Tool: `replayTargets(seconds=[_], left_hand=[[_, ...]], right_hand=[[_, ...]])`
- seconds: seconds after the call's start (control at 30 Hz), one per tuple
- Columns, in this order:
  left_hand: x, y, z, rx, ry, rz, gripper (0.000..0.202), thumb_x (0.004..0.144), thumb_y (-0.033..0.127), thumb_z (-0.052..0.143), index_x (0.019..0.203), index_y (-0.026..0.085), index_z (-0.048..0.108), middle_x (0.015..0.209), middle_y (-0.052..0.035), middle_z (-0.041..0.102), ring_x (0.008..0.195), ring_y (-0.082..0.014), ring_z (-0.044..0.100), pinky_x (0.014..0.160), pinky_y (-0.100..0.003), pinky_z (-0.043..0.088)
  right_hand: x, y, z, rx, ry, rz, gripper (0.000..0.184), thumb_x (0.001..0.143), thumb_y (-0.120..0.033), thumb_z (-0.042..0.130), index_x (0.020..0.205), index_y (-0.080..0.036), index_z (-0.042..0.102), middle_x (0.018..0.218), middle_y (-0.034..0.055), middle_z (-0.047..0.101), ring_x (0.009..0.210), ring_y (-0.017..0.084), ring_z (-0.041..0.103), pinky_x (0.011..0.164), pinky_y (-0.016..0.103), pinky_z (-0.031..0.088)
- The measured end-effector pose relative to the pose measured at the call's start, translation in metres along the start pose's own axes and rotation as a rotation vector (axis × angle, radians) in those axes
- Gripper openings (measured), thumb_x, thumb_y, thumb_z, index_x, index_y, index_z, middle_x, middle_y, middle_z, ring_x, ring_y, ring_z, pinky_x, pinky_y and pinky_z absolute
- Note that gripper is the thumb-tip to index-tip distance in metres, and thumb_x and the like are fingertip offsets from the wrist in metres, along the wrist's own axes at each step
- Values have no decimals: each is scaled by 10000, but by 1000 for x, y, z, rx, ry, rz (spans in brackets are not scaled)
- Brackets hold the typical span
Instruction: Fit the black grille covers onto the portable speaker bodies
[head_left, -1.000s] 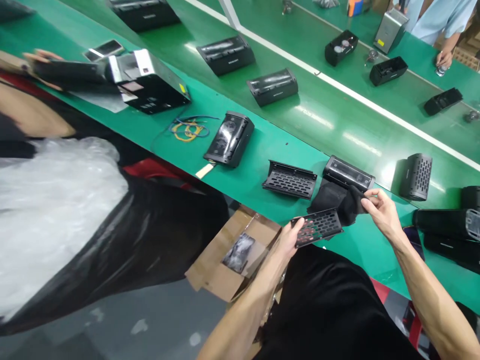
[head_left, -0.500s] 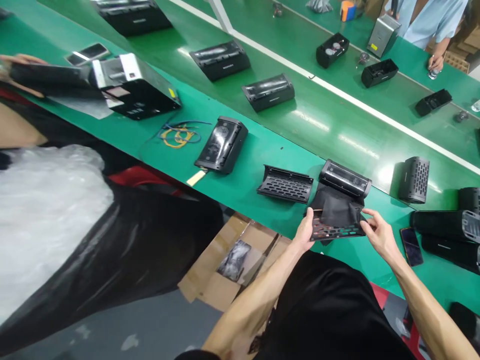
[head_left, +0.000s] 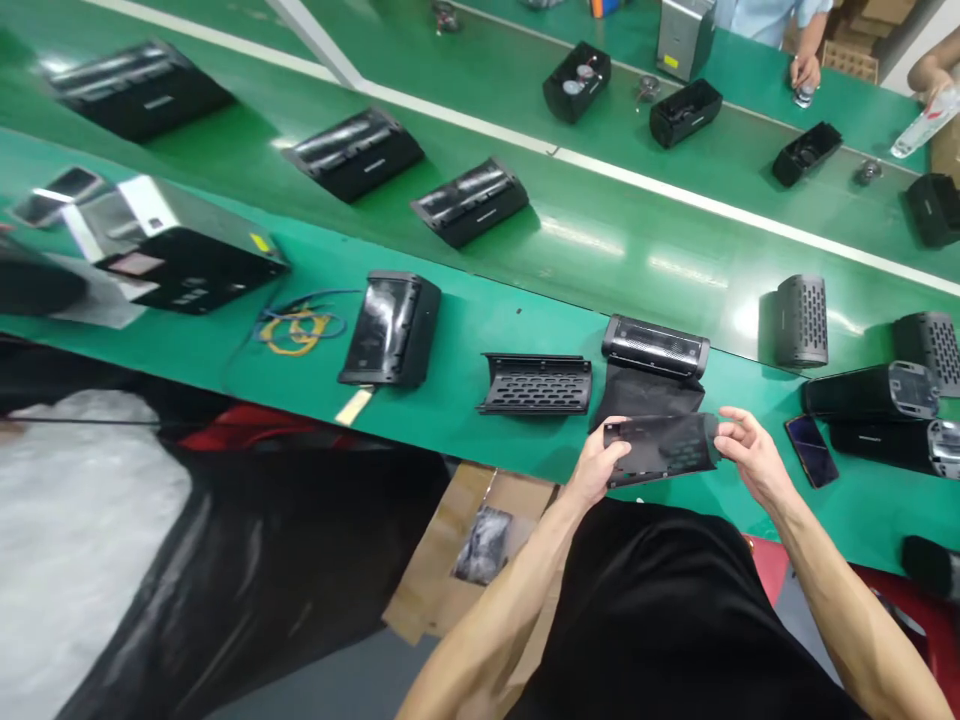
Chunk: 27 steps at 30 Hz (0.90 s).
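Observation:
My left hand (head_left: 594, 470) grips the left end of a black grille panel (head_left: 658, 448) covered by a piece of black cloth. My right hand (head_left: 750, 457) pinches the panel's right end, with the cloth under its fingers. I hold the panel just above the near edge of the green bench (head_left: 480, 330). More black cloth (head_left: 649, 402) lies on the bench right behind it, under a black speaker body (head_left: 654, 346). A bare perforated grille (head_left: 537, 383) lies to the left of that.
Several black speaker bodies sit along the conveyor (head_left: 600, 230), and finished speakers (head_left: 801, 320) stand at right. A phone (head_left: 807, 450) lies by my right hand. Coloured wires (head_left: 298, 326), a metal box (head_left: 172, 245), a cardboard box (head_left: 480, 540) below. Another person's hand (head_left: 805, 72) is far right.
The black cloth has been drawn over the grille, which now shows almost no holes. My hands moved slightly; the view swung left to right along the bench.

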<state>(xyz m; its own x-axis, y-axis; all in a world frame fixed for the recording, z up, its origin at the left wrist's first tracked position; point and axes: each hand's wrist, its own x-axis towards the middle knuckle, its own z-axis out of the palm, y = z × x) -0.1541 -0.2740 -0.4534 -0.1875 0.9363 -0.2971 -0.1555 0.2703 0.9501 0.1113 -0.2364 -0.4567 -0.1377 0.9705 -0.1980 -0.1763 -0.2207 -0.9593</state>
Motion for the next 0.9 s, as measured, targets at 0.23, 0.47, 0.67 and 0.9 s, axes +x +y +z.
replayTargets(seconds=[0.23,0.47,0.67,0.9], left_hand=[[-2,3,8,-68,5,-93,459,570,303,667,1019,210,703,836,15,713,730,-182,597,635,-258,464],[-5,9,17,-138,-29,-115,475,536,316,660,993,189,688,843,-6,712,766,-188,603,660,-258,467],[-13,21,24,-93,7,-186,546,596,405,839,1063,213,633,863,5,717,730,-176,618,665,-273,498],[-16,24,24,-98,-20,-175,499,598,375,770,1054,202,666,860,-5,727,737,-181,626,659,-266,492]], right_hand=[[1,25,-3,-163,201,-57,554,698,-519,904,1114,-227,683,821,2,681,712,183,609,703,334,519],[-1,30,-8,78,-51,242,519,726,-645,904,984,-233,723,846,31,758,695,183,651,590,274,482],[-3,29,-7,223,-118,224,530,609,-566,1009,900,-224,728,847,19,786,720,175,676,667,277,524],[-3,31,-14,174,-118,225,523,656,-609,983,864,-225,694,748,-4,740,613,140,600,566,244,447]])
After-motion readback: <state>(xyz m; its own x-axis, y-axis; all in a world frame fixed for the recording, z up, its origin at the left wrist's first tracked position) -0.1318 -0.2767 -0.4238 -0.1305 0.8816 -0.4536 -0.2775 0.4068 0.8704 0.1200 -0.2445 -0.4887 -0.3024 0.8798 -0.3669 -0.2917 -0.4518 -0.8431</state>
